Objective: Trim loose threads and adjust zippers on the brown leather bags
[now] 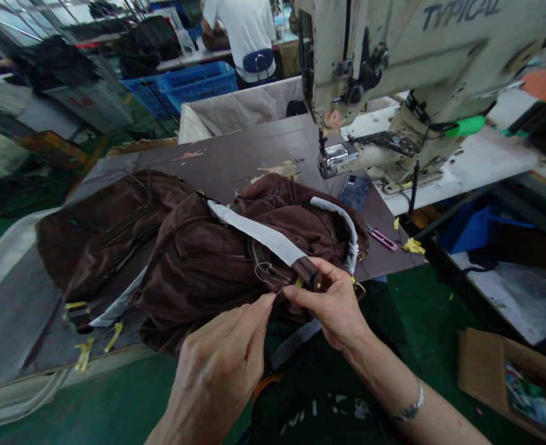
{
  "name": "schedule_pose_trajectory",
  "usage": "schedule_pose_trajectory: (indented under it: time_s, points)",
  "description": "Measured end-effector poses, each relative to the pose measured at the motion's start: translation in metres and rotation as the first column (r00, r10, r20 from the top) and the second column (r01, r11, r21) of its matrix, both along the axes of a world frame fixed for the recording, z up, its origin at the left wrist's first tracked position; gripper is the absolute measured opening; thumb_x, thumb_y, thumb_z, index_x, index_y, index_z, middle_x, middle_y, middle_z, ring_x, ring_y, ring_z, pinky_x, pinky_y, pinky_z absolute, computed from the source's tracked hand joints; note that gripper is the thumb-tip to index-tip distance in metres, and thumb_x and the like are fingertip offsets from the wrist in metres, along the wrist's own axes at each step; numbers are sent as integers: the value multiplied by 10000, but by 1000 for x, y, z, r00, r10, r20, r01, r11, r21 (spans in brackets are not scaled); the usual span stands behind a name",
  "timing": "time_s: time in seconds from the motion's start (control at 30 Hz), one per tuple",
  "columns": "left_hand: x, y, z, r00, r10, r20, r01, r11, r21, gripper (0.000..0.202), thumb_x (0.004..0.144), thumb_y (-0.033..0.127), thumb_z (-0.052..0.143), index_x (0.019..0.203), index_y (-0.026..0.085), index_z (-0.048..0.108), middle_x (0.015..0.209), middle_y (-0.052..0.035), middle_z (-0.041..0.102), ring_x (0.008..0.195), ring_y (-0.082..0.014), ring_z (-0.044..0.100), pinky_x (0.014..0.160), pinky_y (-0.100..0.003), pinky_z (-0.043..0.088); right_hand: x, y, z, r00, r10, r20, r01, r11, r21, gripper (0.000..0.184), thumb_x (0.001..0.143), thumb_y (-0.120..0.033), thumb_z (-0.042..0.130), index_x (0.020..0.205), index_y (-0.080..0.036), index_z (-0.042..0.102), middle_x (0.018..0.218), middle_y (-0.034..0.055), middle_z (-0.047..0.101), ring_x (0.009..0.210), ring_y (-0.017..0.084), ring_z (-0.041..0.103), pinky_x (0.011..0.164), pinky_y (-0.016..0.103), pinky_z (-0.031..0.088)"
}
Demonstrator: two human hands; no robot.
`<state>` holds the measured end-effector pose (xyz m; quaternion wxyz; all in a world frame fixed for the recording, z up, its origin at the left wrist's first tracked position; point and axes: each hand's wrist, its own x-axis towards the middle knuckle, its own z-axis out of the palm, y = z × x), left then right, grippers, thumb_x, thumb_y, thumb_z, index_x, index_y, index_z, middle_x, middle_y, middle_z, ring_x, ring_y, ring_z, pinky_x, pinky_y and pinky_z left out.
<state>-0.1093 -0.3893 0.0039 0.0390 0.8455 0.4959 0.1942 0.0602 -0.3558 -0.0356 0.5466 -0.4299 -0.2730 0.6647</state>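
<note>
A brown bag (193, 259) with zips and white binding tape (258, 233) lies bunched on the dark worktable (235, 154). My right hand (335, 303) is closed, pinching the bag's zipper end and brown edge near the tape. My left hand (221, 364) is closed too, its thumb and forefinger pinched on the zipper beside the right fingertips. A second brown bag piece (101, 228) lies to the left, touching the first.
A cream industrial sewing machine (393, 68) stands at the back right, its needle foot (332, 157) above the table. A phone (355, 191) and pink snips (383, 238) lie near it. Blue crates (193, 86), a seated person in white (245, 25) and a cardboard box (509, 377) surround the table.
</note>
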Motion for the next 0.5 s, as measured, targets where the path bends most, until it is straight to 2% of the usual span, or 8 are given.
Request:
schedule_pose_trajectory:
  time_s: [0.23, 0.5]
  points:
    - [6, 4, 1, 999, -15, 44, 10, 993, 115, 251, 882, 178, 571, 1129, 201, 607, 997, 10, 715, 827, -122, 683, 743, -262, 542, -2, 0, 1, 1000, -19, -1, 19, 1000, -4, 400, 604, -118, 808, 978, -204, 694, 786, -8, 677, 622, 103, 577, 573, 222, 484]
    - [7, 6, 2, 998, -58, 10, 57, 993, 104, 245, 877, 151, 568, 1115, 190, 612, 953, -5, 701, 805, -136, 661, 741, -281, 519, -5, 1, -1, 996, -51, -68, 48, 997, -52, 399, 582, -85, 809, 943, -202, 687, 795, -11, 688, 651, 109, 606, 597, 220, 491]
